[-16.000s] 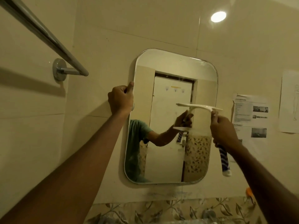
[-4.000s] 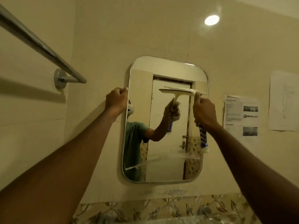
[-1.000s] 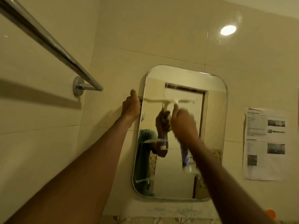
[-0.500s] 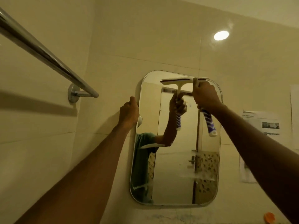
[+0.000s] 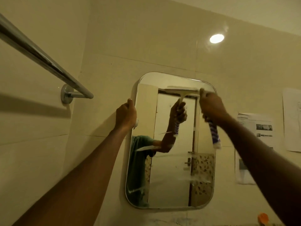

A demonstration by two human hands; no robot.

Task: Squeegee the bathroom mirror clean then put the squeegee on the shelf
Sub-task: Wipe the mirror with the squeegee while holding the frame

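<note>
A rounded rectangular mirror (image 5: 172, 176) hangs on the tiled wall. My left hand (image 5: 125, 114) grips its left edge near the top. My right hand (image 5: 211, 108) grips the blue-and-white striped handle of the squeegee (image 5: 215, 136). The white blade lies flat against the glass near the mirror's top right and is blurred. Smears and streaks show on the lower part of the glass. The reflection shows my arm, the squeegee and a green shirt. No shelf is in view.
A chrome towel rail (image 5: 48, 62) juts from the left wall at head height, ending in a round mount (image 5: 66, 95). Printed paper sheets (image 5: 255, 128) are stuck to the wall right of the mirror. An orange object (image 5: 263, 217) sits at the bottom right.
The squeegee blade has slid down a little from the mirror's top edge since half a second ago. One second ago it was at the upper left. My left hand has stayed on the mirror's edge.
</note>
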